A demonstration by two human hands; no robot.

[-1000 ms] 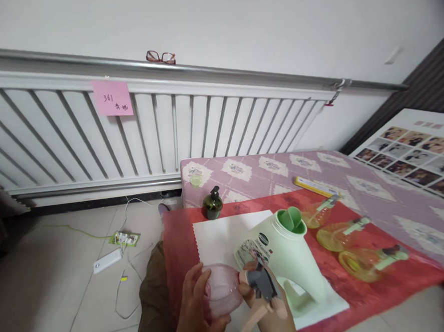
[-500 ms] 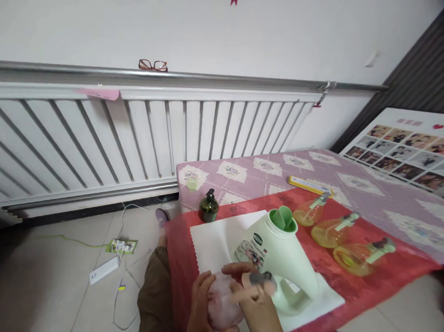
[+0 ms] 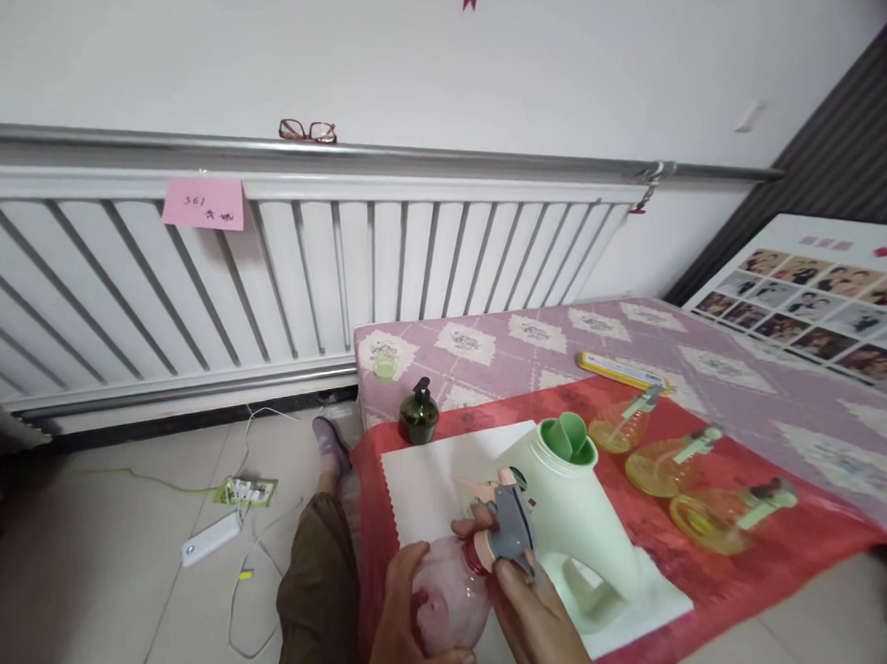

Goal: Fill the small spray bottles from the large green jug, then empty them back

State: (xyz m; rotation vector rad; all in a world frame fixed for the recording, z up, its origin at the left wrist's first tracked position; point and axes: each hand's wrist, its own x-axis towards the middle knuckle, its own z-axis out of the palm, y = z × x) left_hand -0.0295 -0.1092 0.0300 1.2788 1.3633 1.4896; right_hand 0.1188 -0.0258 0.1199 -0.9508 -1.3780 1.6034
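My left hand (image 3: pixel 409 630) is wrapped round the body of a round pink spray bottle (image 3: pixel 446 597) near the bottom of the view. My right hand (image 3: pixel 532 617) grips the bottle's grey and peach trigger head (image 3: pixel 504 524), which sits on the bottle's neck and points up. Just behind stands a large pale green jug (image 3: pixel 568 525) with an open green spout, on a white sheet (image 3: pixel 430 483) laid over a red cloth (image 3: pixel 698 567).
Three yellow spray bottles (image 3: pixel 694 497) lie on the red cloth to the right. A small dark green pump bottle (image 3: pixel 418 414) and a yellow stick (image 3: pixel 622 371) sit on the purple patterned tablecloth. Power strip and cables lie on the floor left; a radiator lines the wall.
The trigger head has turned from lying sideways to pointing up on the bottle's neck. My right hand has shifted its grip under it. The view moved slightly.
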